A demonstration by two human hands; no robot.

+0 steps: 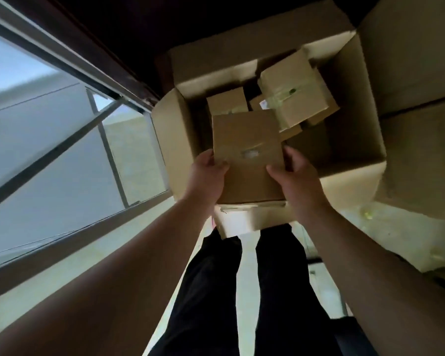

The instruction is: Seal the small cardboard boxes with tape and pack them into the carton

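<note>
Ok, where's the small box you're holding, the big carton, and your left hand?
held small box [247,150], head view, top face.
carton [175,140], head view, left side.
left hand [208,173], head view, back of the hand.

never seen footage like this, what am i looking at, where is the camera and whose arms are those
There is no machine here. The single picture comes from a camera worn on a person's head, looking forward and down, so the arms and the dark trousers are that person's own. The left hand and the right hand grip a small box by its two sides, over the near part of an open carton. More small boxes already lie inside it; one taped box shows clear tape across its top. A window is on the left, and more large cardboard is on the right.
</note>
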